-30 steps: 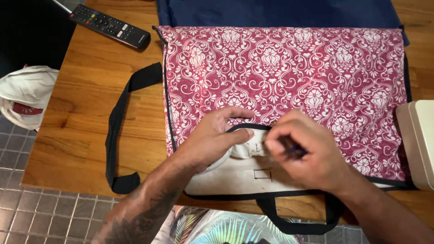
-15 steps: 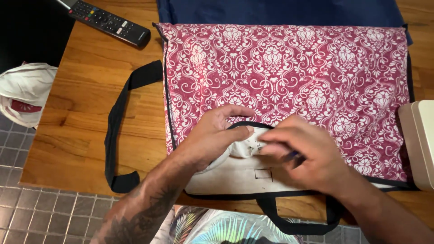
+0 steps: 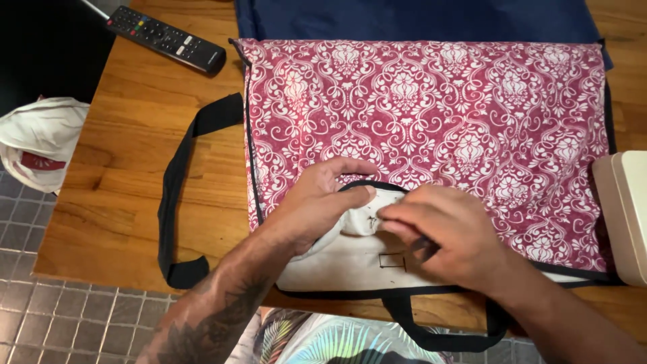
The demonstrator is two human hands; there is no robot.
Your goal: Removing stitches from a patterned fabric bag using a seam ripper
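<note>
A wooden bench filled most of the view, with grey floor tiles showing beyond its near edge. On it lay a large flat bag of crimson cloth printed with white damask scrolls, edged in black, reaching almost to the bench's right side. A dark blue cloth lay just behind the bag, touching its far edge. A long black strap looped from the bag's left side across the wood and back toward the near edge, and a shorter black handle hung off the front of the bench.

The bag's near corner was turned back, showing a cream lining with a small stitched rectangle on it. The left hand rested on this fold, fingers curled, thumb and forefinger pinching the black-trimmed edge of the cream flap. The right hand lay just beside it, fingers pressed together and bent down onto the lining, a dark slim object partly hidden beneath them; what it was could not be told.

A cream box stood at the right edge, touching the bag. A black remote control lay at the far left corner. A white cloth bundle sat off the bench to the left
</note>
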